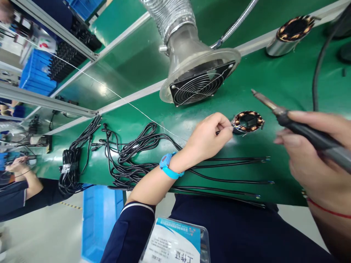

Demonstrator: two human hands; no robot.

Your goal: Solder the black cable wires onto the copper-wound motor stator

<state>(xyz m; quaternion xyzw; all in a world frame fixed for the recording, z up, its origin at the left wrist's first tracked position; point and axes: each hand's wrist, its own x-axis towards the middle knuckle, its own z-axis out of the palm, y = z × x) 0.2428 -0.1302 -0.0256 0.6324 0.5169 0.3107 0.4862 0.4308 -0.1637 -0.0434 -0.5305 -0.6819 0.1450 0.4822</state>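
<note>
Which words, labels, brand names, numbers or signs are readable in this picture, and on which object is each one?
Clear plastic badge holder with a white and blue card: large Chinese characters, seen upside down, probably "工作证"; its small lines are too blurred to read.
White label on the bundled black cables: too small to read.
White sign with a red and green mark: blurred, unreadable.
Blue wristband, soldering iron, fume fan: no readable text.

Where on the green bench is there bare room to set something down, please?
Bare green shows between the fan hood, the far stator and the soldering iron, and right of the near stator under the iron. It is crowded left of the left hand, where black cables sprawl, and along the near edge, where cable ends lie.
</note>
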